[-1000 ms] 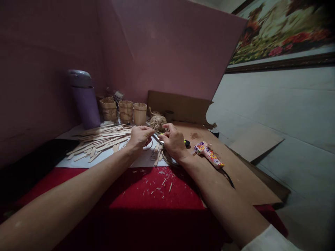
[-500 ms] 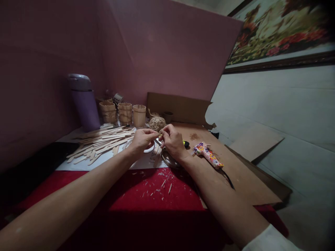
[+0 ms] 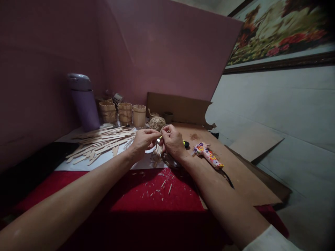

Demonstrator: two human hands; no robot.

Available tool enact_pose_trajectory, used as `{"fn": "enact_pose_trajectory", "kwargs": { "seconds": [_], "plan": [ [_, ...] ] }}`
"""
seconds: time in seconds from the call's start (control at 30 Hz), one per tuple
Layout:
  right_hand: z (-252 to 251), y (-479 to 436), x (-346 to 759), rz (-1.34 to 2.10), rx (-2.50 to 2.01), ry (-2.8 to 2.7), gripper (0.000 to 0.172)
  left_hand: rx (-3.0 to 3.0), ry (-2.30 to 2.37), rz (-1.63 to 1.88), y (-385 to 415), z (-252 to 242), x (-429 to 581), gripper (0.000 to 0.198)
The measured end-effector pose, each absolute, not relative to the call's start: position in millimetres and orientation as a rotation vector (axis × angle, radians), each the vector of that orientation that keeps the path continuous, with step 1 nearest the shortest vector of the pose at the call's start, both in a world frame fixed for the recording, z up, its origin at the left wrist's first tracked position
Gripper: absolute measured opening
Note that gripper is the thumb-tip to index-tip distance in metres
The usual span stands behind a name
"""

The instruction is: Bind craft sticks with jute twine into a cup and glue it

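Hidden or unclear items: the contact point between the left hand (image 3: 143,140) and the right hand (image 3: 172,141) is too small to read; any strand or piece pinched there cannot be identified. A yellow-and-black object (image 3: 186,143) is largely covered by the right hand, only its dark end showing clearly. A white curved item (image 3: 150,151) is partly blocked by the left hand. Thin material beneath the right hand is indistinct. The framed picture (image 3: 288,38) is cut off by the frame edge and darkened at the corner.

Pose: both forearms extend forward and converge, with the hands raised over the work surface and fingertips meeting. The left thumb and forefinger are closed in a pinch; the right fingers are curled, thumb against forefinger.

The ball of twine (image 3: 157,122) sits just beyond the fingertips. Wooden sticks (image 3: 102,141) lie in a loose pile left of the left hand. The flower-patterned glue gun (image 3: 208,155) rests on cardboard (image 3: 235,177), right of the right hand.
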State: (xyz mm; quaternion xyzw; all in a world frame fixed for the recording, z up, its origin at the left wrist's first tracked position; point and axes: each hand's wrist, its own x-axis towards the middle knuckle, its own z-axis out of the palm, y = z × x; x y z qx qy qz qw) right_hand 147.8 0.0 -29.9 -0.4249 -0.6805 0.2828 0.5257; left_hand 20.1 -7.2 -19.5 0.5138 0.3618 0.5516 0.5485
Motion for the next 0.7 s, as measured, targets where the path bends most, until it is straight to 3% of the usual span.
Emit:
{"fn": "enact_pose_trajectory", "kwargs": {
  "seconds": [0.23,0.43,0.7],
  "plan": [
    [-30.0,3.3,147.5,0.870,-0.989,-1.552,0.012,1.229,0.942,1.315,-5.4,-19.0,19.4,0.021],
    [-31.2,4.6,145.5,0.930,-0.974,-1.482,0.032,1.172,0.975,1.411,-2.6,-20.4,15.9,0.018],
    [-29.7,-0.2,147.4,0.832,-0.987,-1.535,0.020,1.209,1.003,1.364,-6.8,-15.8,19.5,0.014]
  ]
}}
